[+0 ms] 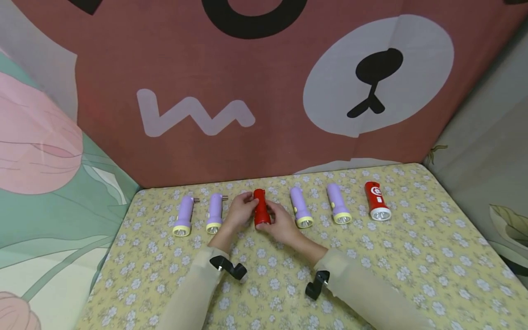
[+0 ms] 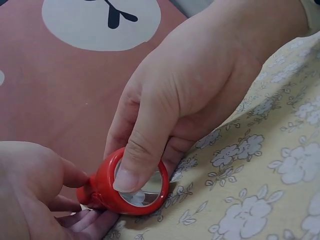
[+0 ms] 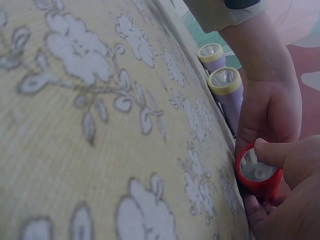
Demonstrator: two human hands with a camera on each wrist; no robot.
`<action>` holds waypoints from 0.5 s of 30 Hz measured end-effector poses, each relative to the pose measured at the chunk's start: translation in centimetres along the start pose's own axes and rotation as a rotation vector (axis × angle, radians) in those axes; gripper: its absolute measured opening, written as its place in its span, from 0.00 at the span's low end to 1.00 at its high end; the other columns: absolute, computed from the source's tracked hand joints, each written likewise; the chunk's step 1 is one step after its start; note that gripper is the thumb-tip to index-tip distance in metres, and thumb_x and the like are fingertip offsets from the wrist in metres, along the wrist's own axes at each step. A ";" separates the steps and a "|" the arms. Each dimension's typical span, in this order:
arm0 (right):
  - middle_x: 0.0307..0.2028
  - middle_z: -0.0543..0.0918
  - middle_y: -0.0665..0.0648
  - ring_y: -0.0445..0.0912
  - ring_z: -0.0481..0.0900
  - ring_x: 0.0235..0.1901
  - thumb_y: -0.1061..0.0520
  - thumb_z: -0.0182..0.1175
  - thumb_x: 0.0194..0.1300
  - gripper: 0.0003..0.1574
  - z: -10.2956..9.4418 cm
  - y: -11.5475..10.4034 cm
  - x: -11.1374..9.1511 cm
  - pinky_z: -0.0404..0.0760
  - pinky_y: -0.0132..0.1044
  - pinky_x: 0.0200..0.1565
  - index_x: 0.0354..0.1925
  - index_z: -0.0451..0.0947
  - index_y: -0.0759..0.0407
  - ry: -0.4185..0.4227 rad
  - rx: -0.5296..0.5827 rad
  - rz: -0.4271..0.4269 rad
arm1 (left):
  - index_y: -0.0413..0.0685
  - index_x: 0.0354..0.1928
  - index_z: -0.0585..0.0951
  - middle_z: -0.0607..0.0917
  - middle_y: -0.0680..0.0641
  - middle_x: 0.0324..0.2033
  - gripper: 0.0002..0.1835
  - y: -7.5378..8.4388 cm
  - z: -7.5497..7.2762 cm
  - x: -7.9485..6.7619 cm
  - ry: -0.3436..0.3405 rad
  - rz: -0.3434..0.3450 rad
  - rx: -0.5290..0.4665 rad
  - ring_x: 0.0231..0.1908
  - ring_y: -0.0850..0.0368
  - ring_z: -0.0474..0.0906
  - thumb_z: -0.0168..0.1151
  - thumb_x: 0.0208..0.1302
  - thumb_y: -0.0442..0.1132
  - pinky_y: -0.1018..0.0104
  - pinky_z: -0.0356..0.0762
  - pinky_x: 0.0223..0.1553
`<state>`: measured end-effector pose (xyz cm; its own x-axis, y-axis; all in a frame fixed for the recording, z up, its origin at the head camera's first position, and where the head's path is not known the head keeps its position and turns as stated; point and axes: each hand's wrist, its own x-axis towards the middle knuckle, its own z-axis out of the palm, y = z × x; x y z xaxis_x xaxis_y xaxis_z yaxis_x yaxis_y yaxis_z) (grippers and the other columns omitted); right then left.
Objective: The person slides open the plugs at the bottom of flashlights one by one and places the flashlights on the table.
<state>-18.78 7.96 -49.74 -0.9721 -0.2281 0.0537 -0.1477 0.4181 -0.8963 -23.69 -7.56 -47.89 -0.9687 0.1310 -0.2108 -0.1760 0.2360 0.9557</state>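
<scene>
Red flashlight, held between left hand and right hand.
Long axis is pointed away from both wrists; barrel is pinched by the left, lens end by the right, thumb across it.

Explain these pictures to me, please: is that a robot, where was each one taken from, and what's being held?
No robot here: these are a person's bare left hand and right hand. The wide picture comes from a camera worn on the head, looking forward and down; the two closer ones come from cameras on the left and right wrists. On the flower-patterned cloth lie four purple flashlights, two to each side of the hands, and a white-rimmed red flashlight at the far right. Both hands hold a red-rimmed flashlight, with the right thumb across its lens.
</scene>
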 end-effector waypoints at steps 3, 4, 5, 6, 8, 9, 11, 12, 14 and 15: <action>0.59 0.76 0.65 0.56 0.79 0.54 0.59 0.74 0.62 0.49 0.0 -0.1 0.0 0.83 0.48 0.53 0.75 0.62 0.66 0.011 0.016 0.009 | 0.28 0.72 0.66 0.75 0.31 0.63 0.26 -0.2 0.1 0.3 -0.001 0.019 0.003 0.60 0.39 0.76 0.53 0.77 0.33 0.51 0.79 0.60; 0.59 0.76 0.65 0.56 0.80 0.54 0.59 0.74 0.62 0.50 0.0 -0.1 0.0 0.83 0.48 0.52 0.75 0.62 0.66 0.013 0.017 0.012 | 0.28 0.71 0.66 0.76 0.31 0.63 0.26 -0.2 0.1 0.3 -0.002 0.021 0.002 0.60 0.39 0.76 0.53 0.77 0.33 0.51 0.79 0.59; 0.59 0.76 0.65 0.56 0.80 0.54 0.59 0.74 0.62 0.50 0.0 -0.2 0.1 0.83 0.48 0.52 0.75 0.62 0.66 0.014 0.018 0.013 | 0.28 0.71 0.66 0.76 0.31 0.63 0.26 -0.2 0.1 0.3 -0.002 0.021 0.001 0.60 0.39 0.76 0.54 0.77 0.33 0.51 0.79 0.60; 0.59 0.77 0.65 0.55 0.80 0.54 0.59 0.74 0.61 0.50 0.0 -0.2 0.1 0.83 0.47 0.52 0.75 0.62 0.66 0.016 0.017 0.015 | 0.28 0.71 0.66 0.76 0.31 0.63 0.26 -0.2 0.1 0.4 -0.002 0.020 0.000 0.60 0.39 0.76 0.54 0.77 0.33 0.51 0.79 0.59; 0.59 0.77 0.65 0.55 0.80 0.53 0.59 0.75 0.61 0.50 0.0 -0.2 0.1 0.84 0.47 0.52 0.74 0.62 0.66 0.017 0.015 0.018 | 0.29 0.72 0.66 0.76 0.31 0.63 0.26 -0.2 0.1 0.3 -0.002 0.015 0.000 0.60 0.39 0.77 0.54 0.77 0.33 0.51 0.79 0.59; 0.59 0.76 0.65 0.55 0.80 0.53 0.59 0.75 0.61 0.50 0.0 -0.2 0.1 0.84 0.47 0.52 0.74 0.62 0.66 0.016 0.017 0.021 | 0.29 0.72 0.66 0.76 0.31 0.63 0.26 -0.2 0.0 0.3 -0.004 0.014 -0.003 0.60 0.38 0.77 0.54 0.78 0.33 0.50 0.79 0.59; 0.60 0.76 0.65 0.55 0.80 0.54 0.59 0.74 0.61 0.50 0.0 -0.2 0.1 0.84 0.48 0.52 0.75 0.62 0.66 0.015 0.020 0.024 | 0.30 0.72 0.66 0.75 0.31 0.63 0.26 -0.2 0.0 0.3 -0.005 0.014 -0.002 0.60 0.38 0.76 0.54 0.78 0.34 0.50 0.79 0.60; 0.61 0.76 0.65 0.55 0.80 0.53 0.59 0.74 0.61 0.50 0.0 -0.2 0.1 0.84 0.48 0.53 0.75 0.62 0.66 0.016 0.022 0.027 | 0.30 0.72 0.66 0.75 0.31 0.63 0.26 -0.3 0.0 0.3 -0.006 0.016 -0.002 0.60 0.38 0.76 0.54 0.78 0.34 0.49 0.79 0.60; 0.61 0.76 0.65 0.55 0.80 0.53 0.60 0.74 0.61 0.49 0.1 -0.2 0.0 0.83 0.47 0.53 0.75 0.62 0.66 0.020 0.028 0.028 | 0.29 0.72 0.66 0.75 0.31 0.63 0.26 -0.4 0.0 0.3 -0.006 0.018 -0.004 0.60 0.38 0.76 0.54 0.78 0.34 0.49 0.78 0.60; 0.61 0.76 0.66 0.55 0.80 0.53 0.60 0.74 0.61 0.49 0.1 -0.2 0.0 0.84 0.47 0.53 0.74 0.63 0.66 0.024 0.029 0.028 | 0.29 0.72 0.66 0.75 0.31 0.63 0.26 -0.4 0.0 0.3 -0.007 0.018 -0.005 0.60 0.38 0.76 0.54 0.78 0.34 0.49 0.78 0.60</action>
<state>-18.74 7.78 -49.62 -0.9799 -0.1957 0.0382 -0.1150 0.3985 -0.9099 -23.92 -7.60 -48.35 -0.9705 0.1415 -0.1950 -0.1597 0.2283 0.9604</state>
